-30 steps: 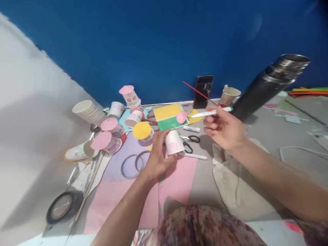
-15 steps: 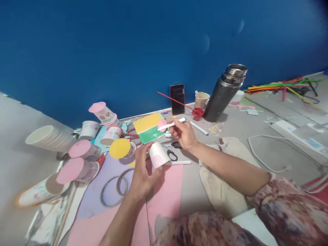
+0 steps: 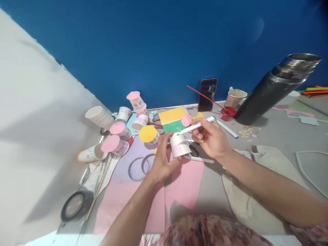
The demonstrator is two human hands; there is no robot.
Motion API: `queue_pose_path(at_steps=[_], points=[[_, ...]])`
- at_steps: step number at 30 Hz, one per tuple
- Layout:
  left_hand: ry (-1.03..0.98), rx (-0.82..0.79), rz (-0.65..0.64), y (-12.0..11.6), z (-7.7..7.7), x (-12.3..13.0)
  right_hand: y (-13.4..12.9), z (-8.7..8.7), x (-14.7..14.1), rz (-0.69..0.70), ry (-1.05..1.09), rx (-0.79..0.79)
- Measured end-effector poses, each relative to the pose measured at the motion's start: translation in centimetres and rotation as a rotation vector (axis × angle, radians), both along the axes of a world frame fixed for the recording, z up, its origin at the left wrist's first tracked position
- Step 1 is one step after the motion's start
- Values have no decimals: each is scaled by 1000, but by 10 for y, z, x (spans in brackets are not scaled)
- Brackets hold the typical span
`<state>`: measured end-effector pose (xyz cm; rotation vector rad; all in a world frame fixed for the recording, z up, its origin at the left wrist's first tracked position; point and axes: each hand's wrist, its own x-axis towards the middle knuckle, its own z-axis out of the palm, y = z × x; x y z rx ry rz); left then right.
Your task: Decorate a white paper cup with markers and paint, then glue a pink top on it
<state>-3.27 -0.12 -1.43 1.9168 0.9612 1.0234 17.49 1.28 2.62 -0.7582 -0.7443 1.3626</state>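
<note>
A small white paper cup (image 3: pixel 180 146) with pink marker lines on its side is gripped by my left hand (image 3: pixel 164 159), thumb below and fingers along its far side. It is held bottom up, slightly tilted. My right hand (image 3: pixel 211 138) pinches a white felt-tip marker (image 3: pixel 192 127) with a green end. The marker's tip is at the cup's upper edge; whether it touches cannot be made out. Partly hidden behind the cup and right hand are black-handled scissors (image 3: pixel 194 149). A pink-ended marker (image 3: pixel 201 159) lies just right of the cup.
Decorated cups with pink discs (image 3: pixel 118 129) and a stack of white cups (image 3: pixel 98 117) stand left. A yellow disc (image 3: pixel 148 133) tops another cup. A dark flask (image 3: pixel 271 94), phone (image 3: pixel 207 94) and red paint pot (image 3: pixel 228 113) are at the back. Tape rings (image 3: pixel 135 169) lie on purple paper.
The marker in my right hand has come down to the cup from above the coloured sheet. My left hand still holds the cup. The view has shifted left.
</note>
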Motion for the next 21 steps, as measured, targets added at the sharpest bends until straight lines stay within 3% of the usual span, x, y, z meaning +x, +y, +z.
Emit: queue_pose_path(at_steps=[10, 17, 21], points=[[-50, -99, 69, 0, 4, 0, -9, 19, 4, 66, -126, -52], [-46, -107, 37, 1, 5, 1, -40, -10, 19, -83, -398, 105], [-42, -107, 2, 2, 1, 0, -48, -12, 24, -94, -636, 281]])
